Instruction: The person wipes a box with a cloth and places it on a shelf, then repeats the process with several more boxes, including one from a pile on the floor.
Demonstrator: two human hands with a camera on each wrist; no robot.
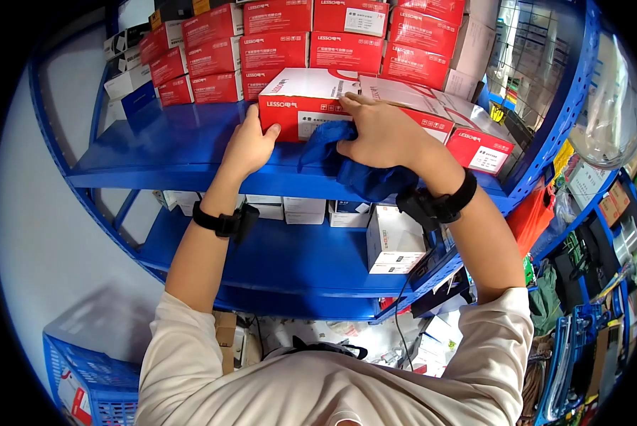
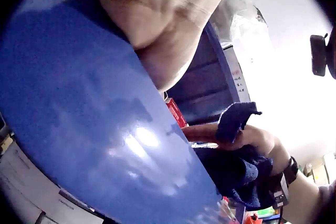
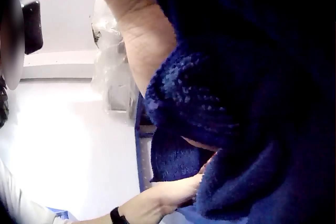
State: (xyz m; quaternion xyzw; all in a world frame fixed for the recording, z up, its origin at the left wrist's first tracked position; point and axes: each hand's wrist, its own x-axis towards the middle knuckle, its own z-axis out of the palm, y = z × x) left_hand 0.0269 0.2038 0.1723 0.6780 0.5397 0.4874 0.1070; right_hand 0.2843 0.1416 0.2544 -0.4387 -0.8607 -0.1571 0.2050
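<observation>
A red-and-white cardboard box (image 1: 279,117) sits at the front of the blue shelf. My left hand (image 1: 250,144) is at its left front corner, fingers along the side and thumb by the front face. My right hand (image 1: 382,131) holds a crumpled dark blue cloth (image 1: 375,177) under the palm, while its fingers reach onto the box's right end. In the right wrist view the cloth (image 3: 210,92) fills much of the picture and hides most of that hand. The left wrist view shows the cloth (image 2: 244,174) hanging from the right hand; the left fingertips are hidden there.
Stacks of similar red boxes (image 1: 276,51) stand behind. More red-and-white boxes (image 1: 480,148) lie to the right, beside the blue upright (image 1: 556,106). White boxes (image 1: 396,238) stand on the shelf below. A blue plastic basket (image 1: 98,369) is at the lower left.
</observation>
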